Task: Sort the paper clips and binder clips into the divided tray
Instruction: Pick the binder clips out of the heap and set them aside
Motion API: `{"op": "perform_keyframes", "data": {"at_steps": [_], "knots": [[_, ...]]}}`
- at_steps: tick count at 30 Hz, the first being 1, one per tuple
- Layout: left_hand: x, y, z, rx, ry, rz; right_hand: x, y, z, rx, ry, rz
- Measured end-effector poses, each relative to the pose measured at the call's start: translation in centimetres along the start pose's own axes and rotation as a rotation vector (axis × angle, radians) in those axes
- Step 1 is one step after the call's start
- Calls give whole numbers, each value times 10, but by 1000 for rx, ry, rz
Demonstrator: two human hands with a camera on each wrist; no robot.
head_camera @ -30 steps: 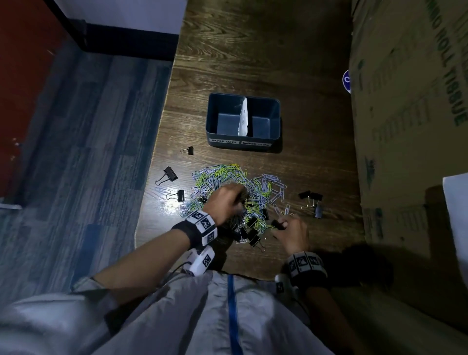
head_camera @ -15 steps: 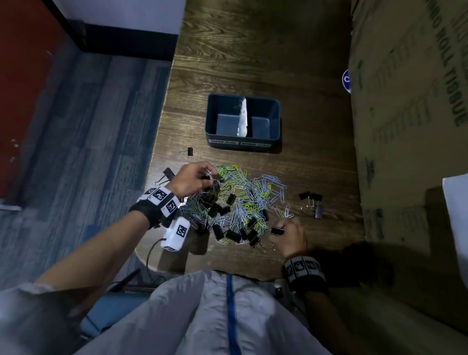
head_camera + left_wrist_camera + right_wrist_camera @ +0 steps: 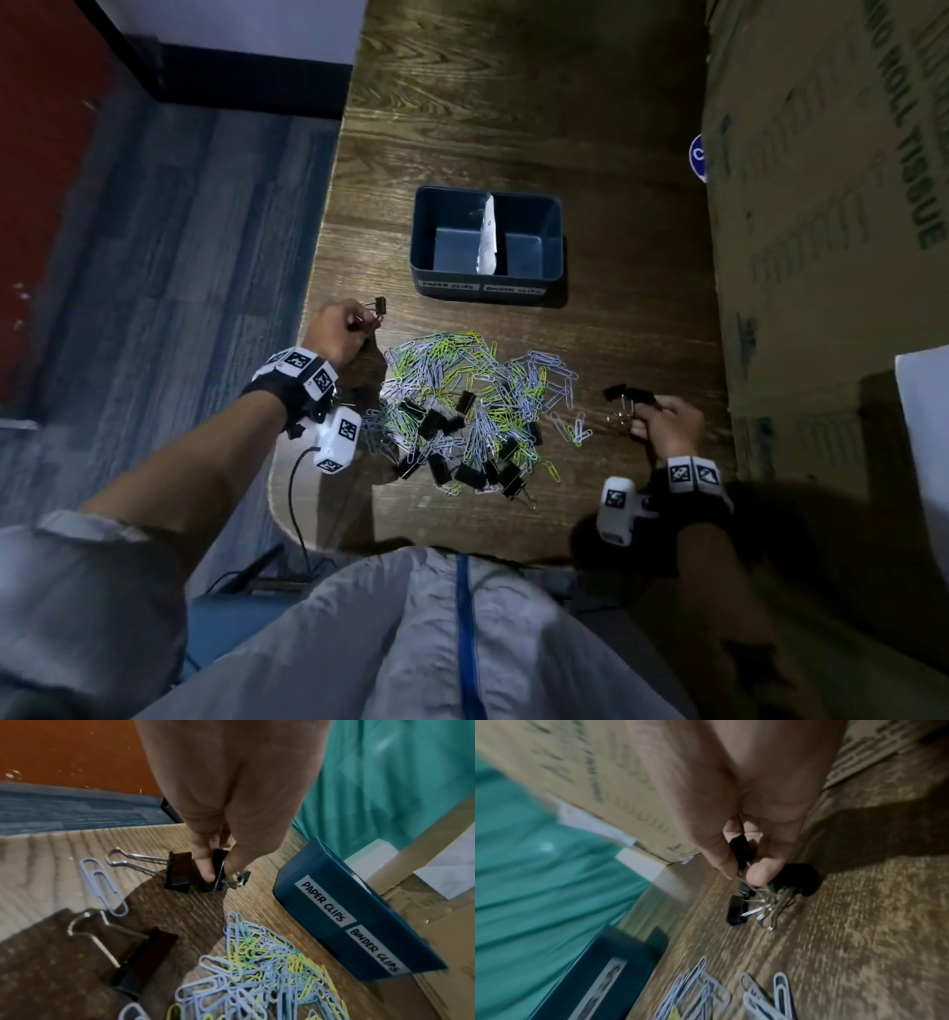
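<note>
The blue divided tray (image 3: 424, 241) stands at mid-table with a white divider (image 3: 487, 236); its front labels read PAPER CLIPS and BINDER CLIPS (image 3: 347, 914), and both compartment floors look bare. Below it lies a mixed pile of paper clips (image 3: 462, 375) and black binder clips (image 3: 436, 419). My left hand (image 3: 359, 326) is near the table's left edge and pinches a black binder clip (image 3: 219, 868). Another binder clip (image 3: 177, 872) lies right beside it. My right hand (image 3: 639, 416) pinches a binder clip (image 3: 741, 852) over a small group of binder clips (image 3: 735, 910).
Tall cardboard boxes (image 3: 821, 257) wall off the table's right side. The table's left edge (image 3: 328, 246) drops to blue carpet (image 3: 179, 257). A small binder clip (image 3: 380, 306) lies just beyond my left hand. A lone paper clip (image 3: 102, 884) and a larger binder clip (image 3: 144, 953) lie left of the pile.
My left hand left the pile and moved left and forward to the table's edge. My right hand moved right, from the pile's lower edge to the group of binder clips.
</note>
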State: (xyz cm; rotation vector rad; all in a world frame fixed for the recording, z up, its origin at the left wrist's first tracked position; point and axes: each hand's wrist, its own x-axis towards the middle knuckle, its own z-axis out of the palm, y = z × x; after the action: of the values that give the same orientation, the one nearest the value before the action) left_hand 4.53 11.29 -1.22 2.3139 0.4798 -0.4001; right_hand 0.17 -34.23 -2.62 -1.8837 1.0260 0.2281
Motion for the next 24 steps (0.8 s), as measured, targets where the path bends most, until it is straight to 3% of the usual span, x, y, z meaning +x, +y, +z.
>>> {"op": "perform_keyframes", "data": {"at_steps": [4,7,9,12,15,18,24], "knots": [[-9,-2,0,56,-9,40,7,3,2,1,-39,37],[-39,3,5,199,6,188,-9,-4,-2,-205,63,-80],[-65,8,13,258,-80,306,-22,-6,-1,-403,154,-215],[-94,6,34,352,-255,417,-43,-4,9,-493,152,-321],[-107,2,59,488,-323,503,-57,0,28,-560,39,-448],[-108,8,75,602,-317,528,-68,8,52,-608,-210,-566],[-102,19,88,628,-294,568,-89,19,79,-817,-419,-609]]}}
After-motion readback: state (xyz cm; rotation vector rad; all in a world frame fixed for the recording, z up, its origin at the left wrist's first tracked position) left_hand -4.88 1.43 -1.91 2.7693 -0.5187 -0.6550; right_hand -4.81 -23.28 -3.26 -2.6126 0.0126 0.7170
